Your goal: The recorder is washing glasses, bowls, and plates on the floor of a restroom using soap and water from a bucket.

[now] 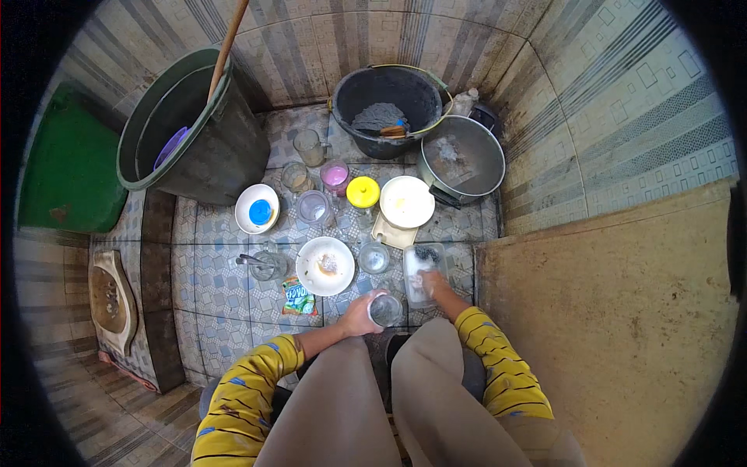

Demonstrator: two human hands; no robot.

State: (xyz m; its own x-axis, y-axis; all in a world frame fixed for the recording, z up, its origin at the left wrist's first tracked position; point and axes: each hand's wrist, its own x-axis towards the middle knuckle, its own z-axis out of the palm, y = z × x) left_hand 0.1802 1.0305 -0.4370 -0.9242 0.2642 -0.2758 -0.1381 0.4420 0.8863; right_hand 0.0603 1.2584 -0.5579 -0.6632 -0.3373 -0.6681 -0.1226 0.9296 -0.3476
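My left hand [360,314] grips a clear glass [386,310] in front of my knees. My right hand [430,282] reaches into a clear plastic tub [419,298] of white suds, beside a dark scouring pad [427,254]; whether its fingers hold anything is hidden. Just beyond the held glass is a clear mug [374,257]. A white bowl [325,281] with food scraps lies to the left, near a colourful detergent packet [299,298]. Spoons stand in another glass mug [269,266]. Farther off are a white bowl with a blue lid [259,212], a yellow-lidded jar [363,192] and several cups.
A white bowl [407,202] stands by a beige tray [394,232]. Behind are a black bucket [379,143] holding a grey cloth and a metal pot [463,181] of cloudy water. A large green bin [204,163] and a squat toilet [129,309] are left; a tan panel [595,327] is right.
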